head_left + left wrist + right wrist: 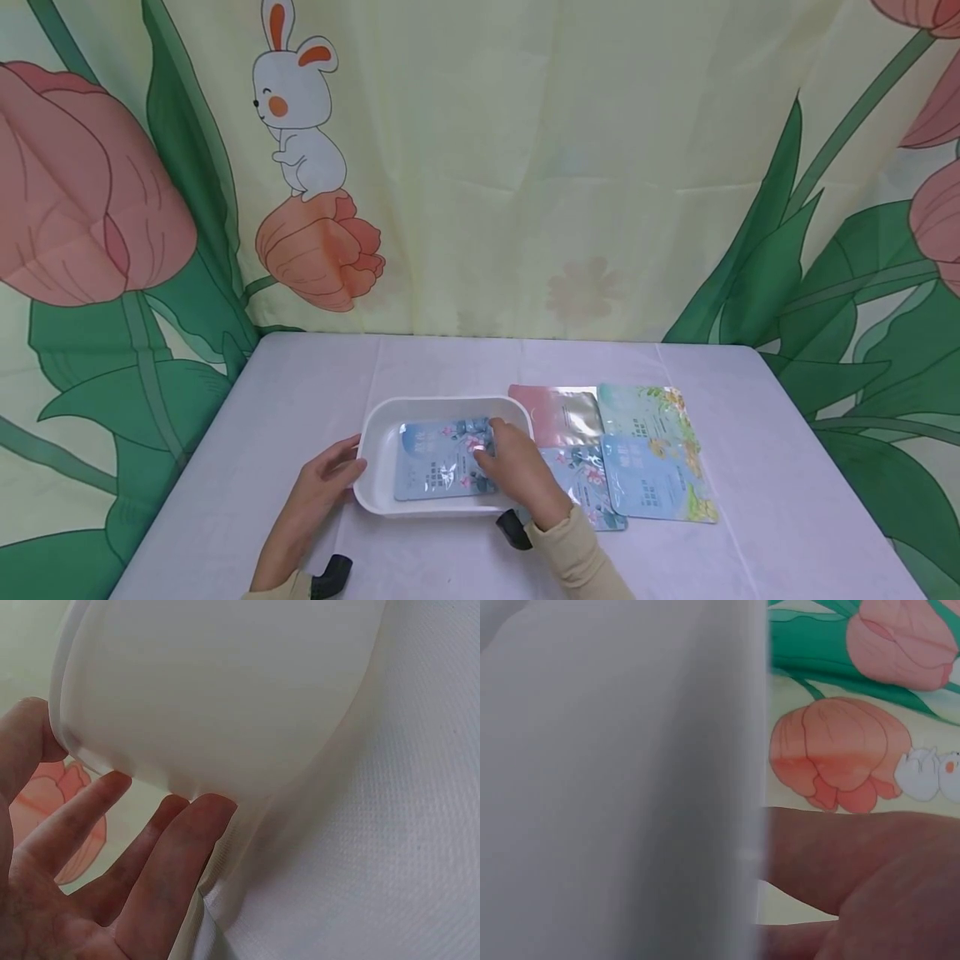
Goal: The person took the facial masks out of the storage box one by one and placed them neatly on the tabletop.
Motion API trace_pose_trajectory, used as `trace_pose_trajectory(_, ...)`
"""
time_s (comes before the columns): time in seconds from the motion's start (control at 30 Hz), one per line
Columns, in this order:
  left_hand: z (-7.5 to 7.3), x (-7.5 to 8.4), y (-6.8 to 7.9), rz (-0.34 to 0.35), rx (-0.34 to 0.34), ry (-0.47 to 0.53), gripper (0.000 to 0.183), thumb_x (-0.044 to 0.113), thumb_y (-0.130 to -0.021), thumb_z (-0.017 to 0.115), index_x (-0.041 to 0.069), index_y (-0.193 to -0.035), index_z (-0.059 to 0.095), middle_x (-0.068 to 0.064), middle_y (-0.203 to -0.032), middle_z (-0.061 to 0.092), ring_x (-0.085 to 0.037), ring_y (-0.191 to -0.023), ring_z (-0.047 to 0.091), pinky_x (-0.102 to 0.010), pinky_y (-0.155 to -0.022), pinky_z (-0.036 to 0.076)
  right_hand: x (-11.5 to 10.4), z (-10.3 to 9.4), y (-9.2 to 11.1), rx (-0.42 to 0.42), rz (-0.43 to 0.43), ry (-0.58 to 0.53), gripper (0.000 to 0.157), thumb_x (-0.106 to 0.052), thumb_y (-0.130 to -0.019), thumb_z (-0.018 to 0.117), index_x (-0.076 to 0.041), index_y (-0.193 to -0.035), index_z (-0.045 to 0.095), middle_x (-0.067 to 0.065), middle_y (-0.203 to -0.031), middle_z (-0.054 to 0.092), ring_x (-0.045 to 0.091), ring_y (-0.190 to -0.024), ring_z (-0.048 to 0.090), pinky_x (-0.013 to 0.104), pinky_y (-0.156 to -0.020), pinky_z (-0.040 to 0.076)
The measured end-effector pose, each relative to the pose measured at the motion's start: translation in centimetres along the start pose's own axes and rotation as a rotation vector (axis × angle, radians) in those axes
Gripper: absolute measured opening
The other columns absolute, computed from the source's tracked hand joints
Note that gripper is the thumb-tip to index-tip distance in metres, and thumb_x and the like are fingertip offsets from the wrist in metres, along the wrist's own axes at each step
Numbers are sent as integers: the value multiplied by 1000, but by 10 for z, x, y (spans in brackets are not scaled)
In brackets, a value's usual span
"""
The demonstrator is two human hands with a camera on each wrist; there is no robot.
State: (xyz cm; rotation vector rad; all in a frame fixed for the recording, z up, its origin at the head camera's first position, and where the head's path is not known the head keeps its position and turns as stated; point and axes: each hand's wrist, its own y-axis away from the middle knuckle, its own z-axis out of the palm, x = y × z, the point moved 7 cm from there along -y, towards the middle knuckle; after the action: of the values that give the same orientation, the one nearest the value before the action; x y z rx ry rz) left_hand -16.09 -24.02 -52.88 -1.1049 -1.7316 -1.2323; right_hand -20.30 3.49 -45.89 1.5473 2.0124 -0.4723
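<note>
A white plastic tray (375, 490) stands on the table with a blue, flowered face mask packet (435, 458) inside. My left hand (321, 487) holds the tray's left end. In the left wrist view, the left thumb (34, 735) is at the rim and the fingers (187, 855) touch the outer wall. My right hand (517, 467) reaches over the tray's right side and grips the packet near its right edge, thumb on its face. The right wrist view has the tray wall (615, 780) covering the fingertips, with part of the right hand (877, 877) beside it.
Right of the tray lie several more flat packets: pink and silver (555, 414), green (637, 408), light blue (648, 475) and another blue flowered one (585, 479), some overlapping. Behind the white-covered table (450, 358) hangs a printed curtain (480, 167).
</note>
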Motion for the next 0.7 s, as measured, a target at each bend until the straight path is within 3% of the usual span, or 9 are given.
trace_pose_trajectory(0.37, 0, 0, 1, 1, 0, 1, 67, 44, -88, 73, 17, -145, 50, -17, -144, 53, -33, -123, 59, -41, -91, 58, -3, 9, 1, -9, -19, 47, 52, -15, -90, 71, 16, -128, 51, 27, -107, 66, 31, -92, 62, 51, -87, 54)
trace_pose_trajectory(0.7, 0, 1, 0, 7, -10, -1, 72, 46, -87, 73, 15, -147, 48, -20, -144, 51, -33, -121, 61, -42, -89, 58, -4, 13, 2, -2, -4, 70, 57, -17, -89, 73, 15, -130, 50, 29, -113, 64, 34, -98, 62, 52, -91, 53)
